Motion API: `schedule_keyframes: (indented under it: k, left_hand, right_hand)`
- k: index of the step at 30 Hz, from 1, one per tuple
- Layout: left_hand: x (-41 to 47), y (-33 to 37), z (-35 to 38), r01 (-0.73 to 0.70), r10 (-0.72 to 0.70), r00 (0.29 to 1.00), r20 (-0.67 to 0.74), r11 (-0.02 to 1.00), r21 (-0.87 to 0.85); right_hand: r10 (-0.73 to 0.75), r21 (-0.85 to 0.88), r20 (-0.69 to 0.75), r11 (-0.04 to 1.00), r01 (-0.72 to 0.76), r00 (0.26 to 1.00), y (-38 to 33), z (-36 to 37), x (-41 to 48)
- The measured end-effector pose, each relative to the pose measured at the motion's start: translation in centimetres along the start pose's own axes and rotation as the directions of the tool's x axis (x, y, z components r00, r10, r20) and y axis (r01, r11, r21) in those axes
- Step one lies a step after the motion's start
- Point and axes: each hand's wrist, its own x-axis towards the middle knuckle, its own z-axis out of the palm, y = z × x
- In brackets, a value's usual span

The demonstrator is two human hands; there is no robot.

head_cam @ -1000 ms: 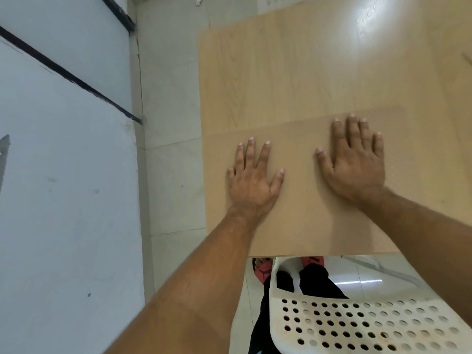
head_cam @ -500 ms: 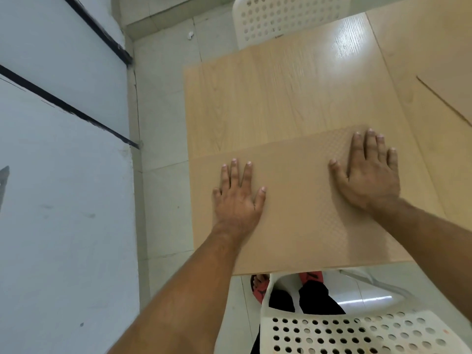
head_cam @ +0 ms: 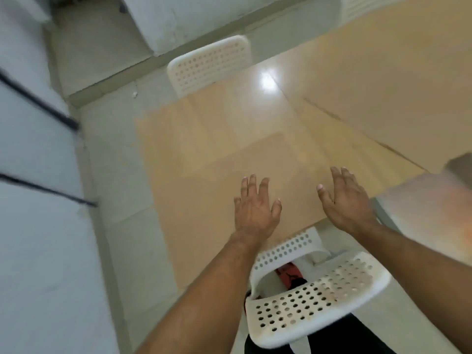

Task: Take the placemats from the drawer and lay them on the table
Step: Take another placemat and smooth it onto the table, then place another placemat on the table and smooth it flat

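Both hands, which a moment ago pressed flat on the tan placemat (head_cam: 229,175), now hover open and empty above its near edge, left hand (head_cam: 255,210) and right hand (head_cam: 346,200), leaving it apparently laid on the wooden table (head_cam: 229,111).

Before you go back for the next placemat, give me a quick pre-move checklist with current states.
1. Placemat lies flat on the table: ok.
2. Placemat overhangs the near table edge: cannot tell, picture blurred.
3. Left hand empty, fingers spread: ok.
4. Right hand empty, fingers spread: ok.
5. Near white chair stands close under the arms: not ok, mind it when stepping away.
6. Drawer in view: not ok, not visible.
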Motion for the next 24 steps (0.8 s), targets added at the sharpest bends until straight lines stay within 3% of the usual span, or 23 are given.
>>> schedule_keyframes:
  k: [4,12,17,24]
  left_hand:
    - [-0.7,7.3,1.0,-0.242,0.241,0.97,0.043,0.97,0.013]
    - [0.4,19.1,3.3,-0.517,0.513,0.856,0.065,0.852,0.078]
    - [3.8,26.4,6.8,-0.538,0.52,0.841,0.146,0.834,0.124]
    - [9.3,34.3,11.9,-0.449,0.393,0.872,0.293,0.88,0.156]
  right_hand:
    - [0.177,0.149,-0.091,0.975,-0.163,0.98,5.6,-4.6,-3.2]
    - [0.364,0.358,-0.078,0.879,-0.314,0.928,14.7,-10.8,-4.7]
    - [0.471,0.538,0.047,0.731,-0.42,0.881,21.7,-11.3,-1.9]
    - [0.464,0.626,0.177,0.627,-0.463,0.868,29.0,-12.5,4.3]
